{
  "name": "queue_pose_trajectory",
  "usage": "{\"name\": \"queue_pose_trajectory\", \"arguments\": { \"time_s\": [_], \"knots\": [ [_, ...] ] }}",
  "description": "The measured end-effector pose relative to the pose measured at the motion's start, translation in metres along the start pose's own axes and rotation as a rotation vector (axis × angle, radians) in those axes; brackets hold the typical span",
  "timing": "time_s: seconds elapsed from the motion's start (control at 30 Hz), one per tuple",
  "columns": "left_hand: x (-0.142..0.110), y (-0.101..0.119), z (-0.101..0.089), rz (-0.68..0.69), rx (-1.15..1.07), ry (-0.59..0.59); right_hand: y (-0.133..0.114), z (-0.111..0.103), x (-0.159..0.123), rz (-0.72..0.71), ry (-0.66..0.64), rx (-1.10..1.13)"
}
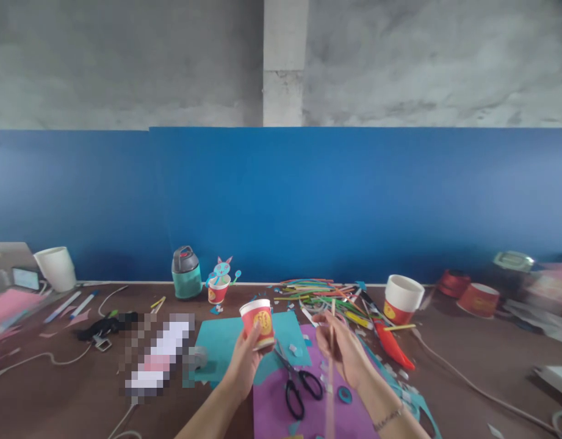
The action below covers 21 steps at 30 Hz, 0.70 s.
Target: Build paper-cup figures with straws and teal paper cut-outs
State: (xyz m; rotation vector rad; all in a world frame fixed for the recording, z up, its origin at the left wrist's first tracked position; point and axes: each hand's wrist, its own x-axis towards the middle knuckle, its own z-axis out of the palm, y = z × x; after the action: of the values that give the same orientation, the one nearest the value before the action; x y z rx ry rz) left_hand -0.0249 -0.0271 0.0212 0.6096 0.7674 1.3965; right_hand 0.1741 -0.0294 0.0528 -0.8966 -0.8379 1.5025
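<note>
My left hand (243,367) is wrapped around a red paper cup (261,323) with a white rim and a yellow printed emblem, held slightly tilted above the sheets. In my closed right hand (342,350) is a long, thin, pale strip (330,396); blur hides its material. Between my forearms, black-handled scissors (291,369) lie with their handles apart on a purple sheet (268,411). A teal sheet (219,341) lies under and left of the cup. Near my right wrist sits a small teal ring-shaped roll (345,395), among paper scraps.
Behind my hands is a heap of coloured thin strips (324,292). Stacked paper cups (403,297) and a red pointed item (393,346) lie right. A teal bottle (187,283) and a cup with a paper cat figure (222,269) stand back left, before a blue partition (281,201).
</note>
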Motion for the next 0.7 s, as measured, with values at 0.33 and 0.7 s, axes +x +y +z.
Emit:
{"name": "queue_pose_trajectory", "arguments": {
  "time_s": [0.33,0.7],
  "knots": [
    [-0.002,0.01,0.013,-0.207,-0.306,0.162,0.013,0.026,-0.02,0.25,-0.327,-0.339],
    [-0.018,0.01,0.029,-0.406,-0.396,0.205,0.055,0.05,-0.03,0.19,-0.3,-0.582]
  ]
}}
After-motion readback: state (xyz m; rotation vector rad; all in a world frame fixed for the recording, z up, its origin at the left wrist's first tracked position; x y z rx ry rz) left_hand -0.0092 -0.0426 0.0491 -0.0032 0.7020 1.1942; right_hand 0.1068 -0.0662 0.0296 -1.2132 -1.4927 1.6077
